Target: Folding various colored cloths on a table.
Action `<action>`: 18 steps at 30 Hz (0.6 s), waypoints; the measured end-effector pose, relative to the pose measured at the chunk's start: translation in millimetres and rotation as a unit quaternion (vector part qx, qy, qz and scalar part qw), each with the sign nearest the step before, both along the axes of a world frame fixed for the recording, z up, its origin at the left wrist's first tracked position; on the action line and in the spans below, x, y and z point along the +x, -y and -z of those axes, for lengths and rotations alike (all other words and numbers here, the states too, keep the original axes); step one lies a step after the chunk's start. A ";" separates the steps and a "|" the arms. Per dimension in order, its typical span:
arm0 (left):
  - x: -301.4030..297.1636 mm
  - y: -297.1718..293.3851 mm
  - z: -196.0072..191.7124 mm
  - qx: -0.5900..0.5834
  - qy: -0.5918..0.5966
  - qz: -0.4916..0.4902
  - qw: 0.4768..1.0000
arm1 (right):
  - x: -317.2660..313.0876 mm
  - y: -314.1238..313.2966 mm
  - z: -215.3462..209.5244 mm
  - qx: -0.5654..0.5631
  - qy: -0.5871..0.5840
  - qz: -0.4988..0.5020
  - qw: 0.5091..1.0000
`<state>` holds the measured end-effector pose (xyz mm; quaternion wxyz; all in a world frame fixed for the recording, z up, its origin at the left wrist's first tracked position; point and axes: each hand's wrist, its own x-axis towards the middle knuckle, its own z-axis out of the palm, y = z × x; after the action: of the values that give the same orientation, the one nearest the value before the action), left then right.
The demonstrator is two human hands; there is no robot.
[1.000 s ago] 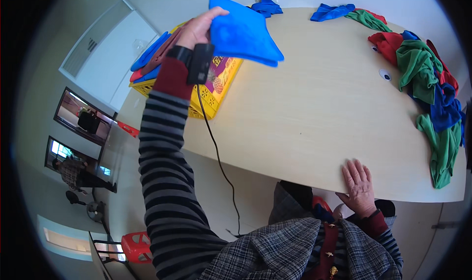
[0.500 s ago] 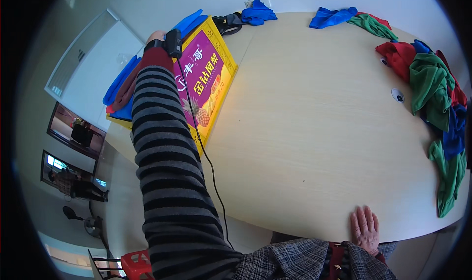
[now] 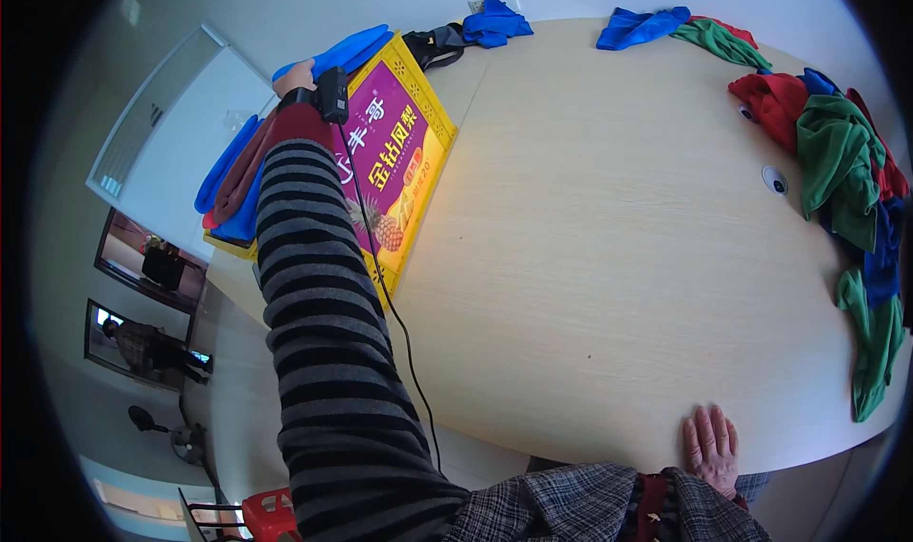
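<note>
A yellow crate (image 3: pixel 439 114) with a purple printed panel stands at the left of the table, filled with folded cloths. My left hand (image 3: pixel 296 77) is at its top, with curled fingers against a blue cloth (image 3: pixel 354 49); the fingertips are hidden. On that wrist sit a dark strap and a small black device (image 3: pixel 333 95) with a cable along the sleeve. Beside the forearm lie a brownish-red cloth (image 3: pixel 242 176) and another blue cloth (image 3: pixel 221 166). My right hand (image 3: pixel 713 450) rests flat on the table's near edge, fingers stretched out, holding nothing.
Red, green and blue cloths lie in a heap (image 3: pixel 842 152) along the right edge, near a round black-and-white disc (image 3: pixel 775 180). More cloths (image 3: pixel 642 29) lie at the back, and a black strap bundle (image 3: pixel 437 46) is behind the crate. A red stool (image 3: pixel 269 515) stands lower left.
My left hand has come down slightly and shows more of itself. More of the blue cloth now shows around it, reaching further left. My right hand stays flat on the table.
</note>
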<state>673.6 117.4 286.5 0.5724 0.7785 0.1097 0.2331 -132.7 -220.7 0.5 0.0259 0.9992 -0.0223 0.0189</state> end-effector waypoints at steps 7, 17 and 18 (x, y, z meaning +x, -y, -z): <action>30.1 -87.5 -34.3 0.583 0.016 0.087 0.808 | -13.8 6.2 10.3 0.009 0.032 -0.031 0.999; 35.6 -59.0 -28.9 0.423 0.079 0.055 0.901 | -7.2 1.4 1.8 0.012 0.040 -0.019 0.999; 39.4 -39.6 -9.2 0.268 0.141 0.010 0.953 | 0.8 -1.8 -3.0 0.004 0.028 -0.008 1.000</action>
<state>713.0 157.0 295.7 0.3545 0.8636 -0.0463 0.3554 -131.9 -219.0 3.5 0.0209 0.9986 -0.0149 0.0471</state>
